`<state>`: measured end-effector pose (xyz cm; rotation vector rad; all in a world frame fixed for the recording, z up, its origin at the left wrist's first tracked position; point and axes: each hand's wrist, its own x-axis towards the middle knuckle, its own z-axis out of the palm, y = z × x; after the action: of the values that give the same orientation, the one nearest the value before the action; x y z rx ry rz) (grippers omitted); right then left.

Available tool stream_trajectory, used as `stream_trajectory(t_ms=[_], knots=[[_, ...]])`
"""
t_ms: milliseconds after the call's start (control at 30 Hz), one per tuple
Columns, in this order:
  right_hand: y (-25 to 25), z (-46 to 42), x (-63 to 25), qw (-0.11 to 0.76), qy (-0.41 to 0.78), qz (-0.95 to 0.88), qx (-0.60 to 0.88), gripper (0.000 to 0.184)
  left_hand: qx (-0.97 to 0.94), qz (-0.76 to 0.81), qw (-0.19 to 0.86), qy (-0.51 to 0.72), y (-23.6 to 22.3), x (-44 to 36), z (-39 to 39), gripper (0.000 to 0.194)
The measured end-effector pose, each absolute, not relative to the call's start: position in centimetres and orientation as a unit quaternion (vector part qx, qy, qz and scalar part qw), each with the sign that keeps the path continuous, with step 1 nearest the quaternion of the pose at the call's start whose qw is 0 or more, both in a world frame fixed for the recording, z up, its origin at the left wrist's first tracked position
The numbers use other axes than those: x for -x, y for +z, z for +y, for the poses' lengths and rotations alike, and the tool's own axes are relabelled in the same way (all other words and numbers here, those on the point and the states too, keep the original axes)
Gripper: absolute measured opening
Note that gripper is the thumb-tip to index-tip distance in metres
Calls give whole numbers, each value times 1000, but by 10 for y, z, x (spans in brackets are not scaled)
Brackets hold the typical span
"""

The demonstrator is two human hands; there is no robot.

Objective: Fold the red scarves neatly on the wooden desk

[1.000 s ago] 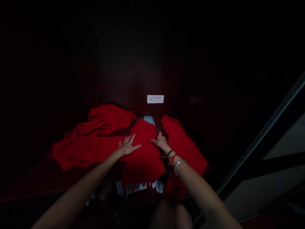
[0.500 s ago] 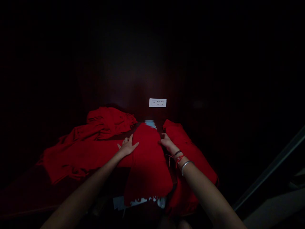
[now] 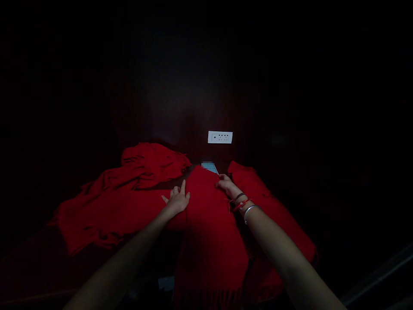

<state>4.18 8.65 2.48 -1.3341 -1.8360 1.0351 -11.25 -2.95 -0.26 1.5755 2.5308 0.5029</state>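
1. And here's the middle scarf (image 3: 209,224), red and fringed, laid lengthwise over the desk (image 3: 41,275), its tasselled end towards the person and its main stretch looking fairly smooth.
2. Left hand (image 3: 178,200) now: fingers spread wide, palm down, thumb right by the scarf's left edge, no object in its grasp.
3. Across to the right hand (image 3: 226,184), fingers partly curled at the far right edge; whether they pinch the cloth, I cannot tell.
4. How far along? The middle piece looks mostly flattened, with no finished folded stack in sight, so I'd judge this as work in progress.
5. Over on the left, the red cloth (image 3: 119,211) lies loosely spread with ruffled ends, and behind it the bunched red cloth (image 3: 151,159) is plainly untidied.
6. On the right, a long red cloth (image 3: 274,211) runs beside the forearm, fairly neat, though its near end sinks into shadow.
7. The desk surface is dark and reddish; a light-blue item (image 3: 211,168), partly blurred, sits at the middle scarf's far end.
8. Beyond, a white socket panel (image 3: 220,137) stands out on the dark wall (image 3: 187,99), and the room's edges fade into blackness.
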Motion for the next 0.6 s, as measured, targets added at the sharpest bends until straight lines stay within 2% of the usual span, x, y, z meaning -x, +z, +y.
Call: stream_trajectory(t_ms=[100,233,333,467,600], knots=[[32,84,-45,335,455,-670,482,54,-518,840,50,150,-4,114,-27,65],[34,84,-53,350,605,-580,418,53,-513,845,42,144,-5,114,-25,75],[30,86,-59,358,636,-560,392,52,-512,846,39,148,-5,113,-26,75],[25,91,-62,321,593,-619,404,67,-516,843,28,150,-5,113,-27,72],[20,98,-56,288,388,-723,494,74,-509,847,27,151,-2,113,-27,71]])
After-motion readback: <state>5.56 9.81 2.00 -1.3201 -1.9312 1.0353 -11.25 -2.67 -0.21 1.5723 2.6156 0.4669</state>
